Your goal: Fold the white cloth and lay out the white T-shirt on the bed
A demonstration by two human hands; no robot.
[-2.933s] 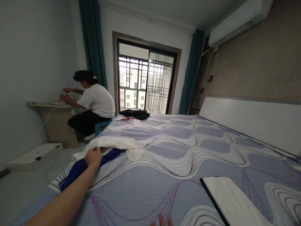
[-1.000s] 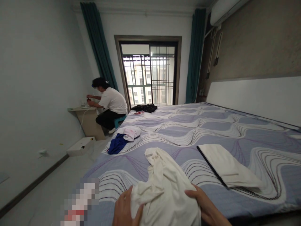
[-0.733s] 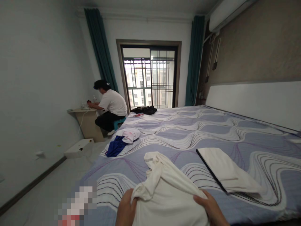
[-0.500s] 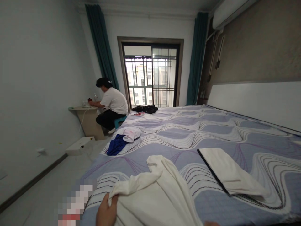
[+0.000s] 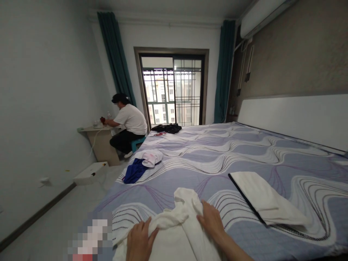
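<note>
A rumpled white garment, perhaps a shirt, lies on the near side of the bed, its lower part cut off by the frame. On its left part rests my left hand, thumb apart from the fingers and cloth showing between them. My right hand touches the garment's right edge, thumb and forefinger apart and the other fingers partly hidden. Neither hand visibly pinches the fabric. To the right lies a folded white cloth with a black edge.
The patterned bedspread covers the bed. A blue garment and a white one lie at its left edge, with black items farther back. A seated person is at a small desk. A white box stands on the floor.
My right hand has come up from the bottom edge onto the garment. My left hand has let go of its pinch and moved right. The garment's top has sunk lower and flatter.
</note>
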